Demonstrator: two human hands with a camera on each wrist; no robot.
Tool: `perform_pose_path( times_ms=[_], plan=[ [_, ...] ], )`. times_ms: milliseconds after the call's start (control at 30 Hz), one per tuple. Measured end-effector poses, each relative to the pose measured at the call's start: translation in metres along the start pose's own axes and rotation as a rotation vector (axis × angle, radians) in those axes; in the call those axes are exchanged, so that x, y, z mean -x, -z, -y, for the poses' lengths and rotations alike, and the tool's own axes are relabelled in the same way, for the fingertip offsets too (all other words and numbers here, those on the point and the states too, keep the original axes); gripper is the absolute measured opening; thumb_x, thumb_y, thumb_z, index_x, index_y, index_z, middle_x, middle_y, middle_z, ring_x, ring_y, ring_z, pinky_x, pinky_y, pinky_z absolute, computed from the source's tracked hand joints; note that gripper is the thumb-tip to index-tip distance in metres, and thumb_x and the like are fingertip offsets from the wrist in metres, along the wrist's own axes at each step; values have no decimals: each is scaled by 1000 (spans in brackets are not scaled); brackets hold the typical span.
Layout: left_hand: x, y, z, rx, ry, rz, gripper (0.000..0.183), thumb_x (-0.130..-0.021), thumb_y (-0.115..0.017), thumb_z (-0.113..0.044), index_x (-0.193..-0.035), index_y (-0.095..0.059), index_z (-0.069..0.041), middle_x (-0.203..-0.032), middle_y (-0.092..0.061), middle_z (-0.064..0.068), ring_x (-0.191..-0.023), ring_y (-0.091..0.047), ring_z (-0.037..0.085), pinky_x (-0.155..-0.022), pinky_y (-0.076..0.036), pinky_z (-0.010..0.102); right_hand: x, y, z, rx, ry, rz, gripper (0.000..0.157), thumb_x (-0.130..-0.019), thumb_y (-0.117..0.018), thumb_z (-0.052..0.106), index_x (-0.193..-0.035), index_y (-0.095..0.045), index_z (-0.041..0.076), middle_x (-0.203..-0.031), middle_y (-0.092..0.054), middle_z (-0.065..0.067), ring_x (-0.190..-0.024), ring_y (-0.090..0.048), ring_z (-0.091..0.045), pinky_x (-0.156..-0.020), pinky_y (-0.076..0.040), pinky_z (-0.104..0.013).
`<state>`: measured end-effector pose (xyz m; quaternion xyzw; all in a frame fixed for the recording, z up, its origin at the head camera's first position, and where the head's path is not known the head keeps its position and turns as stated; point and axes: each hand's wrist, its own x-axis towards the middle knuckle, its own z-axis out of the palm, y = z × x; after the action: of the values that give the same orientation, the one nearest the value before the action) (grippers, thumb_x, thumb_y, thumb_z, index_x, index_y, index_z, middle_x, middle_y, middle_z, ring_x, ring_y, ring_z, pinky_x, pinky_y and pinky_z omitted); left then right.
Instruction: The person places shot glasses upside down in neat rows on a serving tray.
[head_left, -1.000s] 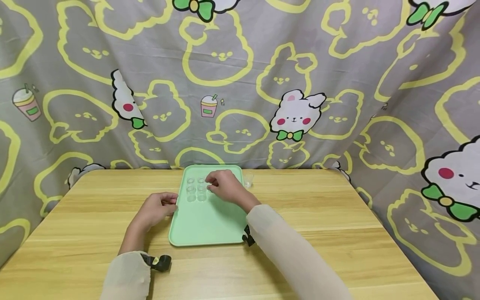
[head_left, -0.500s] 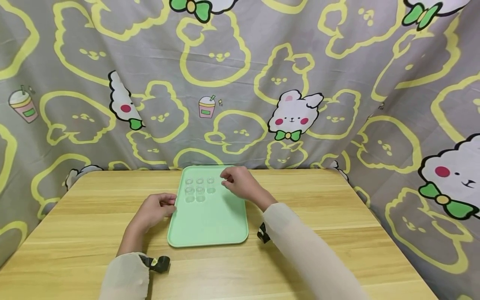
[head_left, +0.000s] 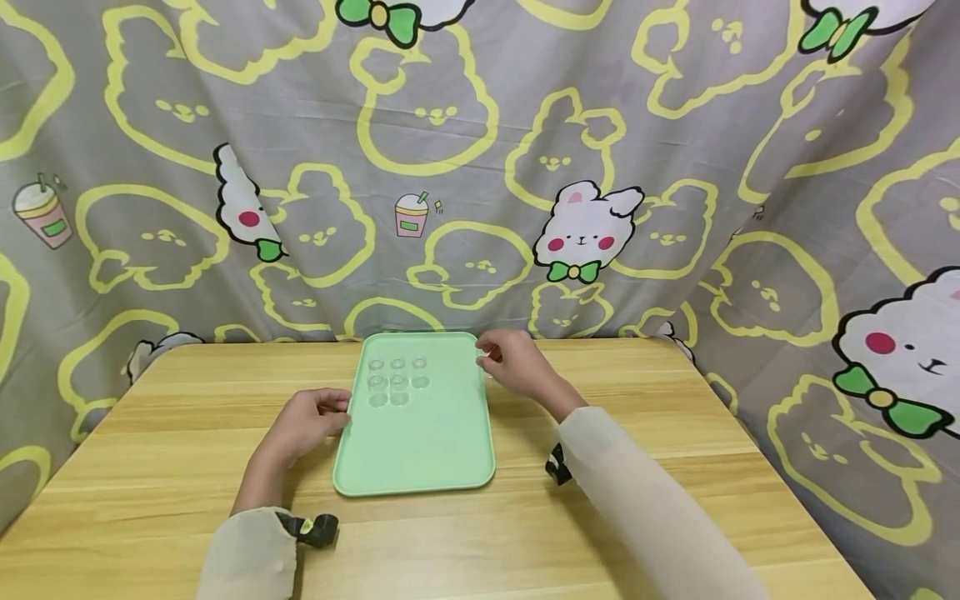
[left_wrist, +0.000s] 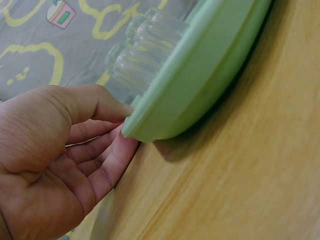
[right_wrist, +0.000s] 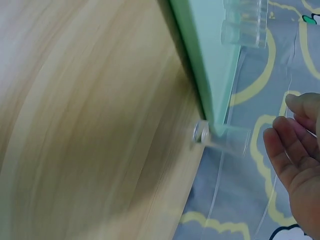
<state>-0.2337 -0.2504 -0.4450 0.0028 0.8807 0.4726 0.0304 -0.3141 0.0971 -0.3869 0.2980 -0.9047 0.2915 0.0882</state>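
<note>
The pale green tray [head_left: 416,450] lies on the table, with several small clear cups [head_left: 398,382] standing in rows toward its back left. My left hand [head_left: 306,423] pinches the tray's left rim between thumb and fingers, as the left wrist view also shows. Beyond the tray's right edge, my right hand [head_left: 521,362] hovers with fingers loosely bent and nothing held. One more clear shot glass [right_wrist: 227,139] stands upright on the table beside the tray in the right wrist view, a short gap from my fingertips. My right hand mostly hides it in the head view.
The wooden table [head_left: 645,450] extends to both sides of the tray and in front of it. A grey patterned curtain [head_left: 480,208] hangs right behind the table's back edge. Black straps with cameras [head_left: 318,530] sit at both wrists.
My right hand has left the cups on the tray and moved right, past the tray's edge, to the lone glass. A cup now stands where its fingers were. My left hand stays on the rim.
</note>
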Motion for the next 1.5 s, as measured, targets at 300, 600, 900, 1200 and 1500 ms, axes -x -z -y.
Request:
perform_pose_path(
  times_ms=[300, 600, 900, 1200, 1500],
  plan=[
    [0, 0, 0, 1, 8, -2, 38, -94, -67, -5, -130, -62, 8, -112, -67, 18, -94, -63, 25, -73, -57, 29, 4, 2, -21, -7, -71, -13, 26, -94, -73, 8, -118, -71, -2, -115, -72, -17, -88, -71, -22, -79, -59, -33],
    [0, 0, -1, -12, 12, -3, 39, -94, -68, -6, -130, -62, 6, -114, -67, 17, -97, -62, 26, -74, -56, 30, 9, 0, -39, -3, -96, -50, 31, -91, -76, 8, -119, -69, -3, -108, -72, -16, -90, -71, -26, -81, -60, -37],
    [-1, -1, 1, 0, 11, -7, 39, -94, -67, -5, -131, -62, 7, -115, -67, 18, -95, -64, 24, -74, -57, 30, 11, -5, -48, -32, -121, -45, 34, -90, -78, 10, -119, -68, -4, -103, -71, -17, -90, -70, -30, -81, -59, -40],
    [-2, -1, 2, 27, -7, 1, 40, -94, -67, -3, -132, -60, 9, -117, -65, 19, -92, -65, 21, -74, -58, 28, 10, -15, -53, -121, -211, -7, 43, -91, -77, 14, -127, -63, -5, -107, -67, -15, -98, -65, -30, -87, -56, -42],
    [-1, 1, 0, 31, -3, 5, 41, -94, -68, -4, -131, -60, 10, -115, -65, 20, -92, -66, 22, -73, -58, 29, 6, -26, -59, -118, -281, 25, 50, -92, -78, 17, -132, -59, -6, -109, -68, -12, -101, -65, -27, -91, -55, -41]
  ],
)
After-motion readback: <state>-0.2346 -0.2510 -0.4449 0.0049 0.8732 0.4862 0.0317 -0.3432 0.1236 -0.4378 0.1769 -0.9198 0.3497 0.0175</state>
